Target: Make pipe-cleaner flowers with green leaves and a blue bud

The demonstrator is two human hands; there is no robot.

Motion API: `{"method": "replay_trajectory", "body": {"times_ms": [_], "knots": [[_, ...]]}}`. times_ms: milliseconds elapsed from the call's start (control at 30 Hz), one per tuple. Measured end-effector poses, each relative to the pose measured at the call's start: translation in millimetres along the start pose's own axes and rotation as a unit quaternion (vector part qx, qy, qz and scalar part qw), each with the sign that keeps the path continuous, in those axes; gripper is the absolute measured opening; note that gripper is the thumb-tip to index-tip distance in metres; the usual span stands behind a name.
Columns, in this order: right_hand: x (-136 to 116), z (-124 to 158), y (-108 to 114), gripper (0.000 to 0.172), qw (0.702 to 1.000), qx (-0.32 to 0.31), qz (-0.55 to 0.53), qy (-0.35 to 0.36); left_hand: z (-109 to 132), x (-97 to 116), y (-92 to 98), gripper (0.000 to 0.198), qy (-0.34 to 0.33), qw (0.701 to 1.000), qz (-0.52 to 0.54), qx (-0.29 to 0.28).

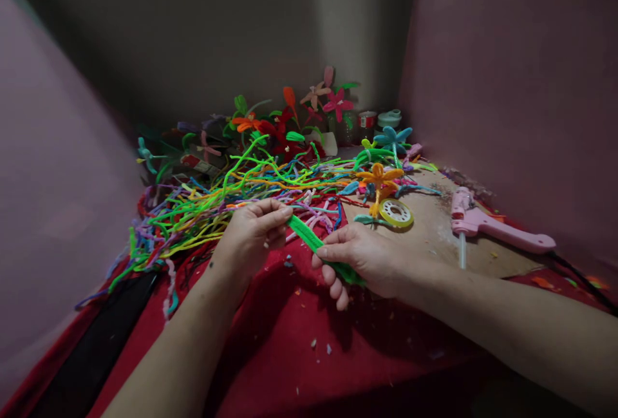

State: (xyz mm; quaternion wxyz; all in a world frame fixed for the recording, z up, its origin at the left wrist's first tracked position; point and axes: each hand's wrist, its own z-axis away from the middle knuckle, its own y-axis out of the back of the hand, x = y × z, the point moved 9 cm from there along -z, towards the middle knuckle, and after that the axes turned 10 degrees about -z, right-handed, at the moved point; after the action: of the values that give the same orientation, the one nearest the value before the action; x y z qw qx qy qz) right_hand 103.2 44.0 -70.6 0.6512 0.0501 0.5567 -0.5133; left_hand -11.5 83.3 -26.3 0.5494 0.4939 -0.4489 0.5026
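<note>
A bright green strip of fuzzy pipe cleaners [305, 234] stretches between my two hands above the red cloth. My left hand [258, 225] pinches its upper left end between thumb and forefinger. Further down, my right hand [360, 257] grips the strip, with the thumb on top and the fingers curled beneath. Part of the green strip is hidden under the right hand's palm. Just beyond the hands lies a large heap of loose, many-coloured pipe cleaners [207, 212].
An orange pipe-cleaner flower [379, 176] and a yellow tape roll [396, 213] lie on brown cardboard [425, 244]. To the right is a pink glue gun [502, 228] with its cord. More fuzzy flowers [338, 104] stand at the back. Small scraps dot the red cloth [284, 341].
</note>
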Motion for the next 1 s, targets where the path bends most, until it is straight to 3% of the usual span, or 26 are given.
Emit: {"method": "replay_trajectory", "body": {"times_ms": [100,167,367,767,867,1000], "knots": [[-1.0,-0.7,1.6,0.021,1.000,-0.001,0.004,0.001,3.1,-12.1,-25.3,0.018,0.044,0.991,0.050,-0.119],[-2.8,-1.6,2.0,0.019,1.000,-0.006,0.002,0.012,7.0,-19.9,-37.4,0.020,0.067,0.984,0.052,-0.157],[-3.7,-3.3,2.7,0.019,0.999,-0.019,-0.024,0.024,9.2,-31.4,-39.3,0.028,0.101,0.990,0.025,-0.095],[-0.4,-2.7,4.7,0.023,1.000,-0.007,-0.024,0.017,2.3,-17.1,-13.3,0.034,0.051,0.998,0.020,0.013],[-1.7,-2.8,7.1,0.023,1.000,0.003,-0.017,0.019,0.3,-18.7,-13.5,0.035,0.048,0.999,0.016,0.011],[-3.4,-3.7,10.1,0.020,1.000,0.008,-0.003,0.017,-3.6,-18.5,-12.3,0.034,0.041,0.998,-0.034,-0.039]]}}
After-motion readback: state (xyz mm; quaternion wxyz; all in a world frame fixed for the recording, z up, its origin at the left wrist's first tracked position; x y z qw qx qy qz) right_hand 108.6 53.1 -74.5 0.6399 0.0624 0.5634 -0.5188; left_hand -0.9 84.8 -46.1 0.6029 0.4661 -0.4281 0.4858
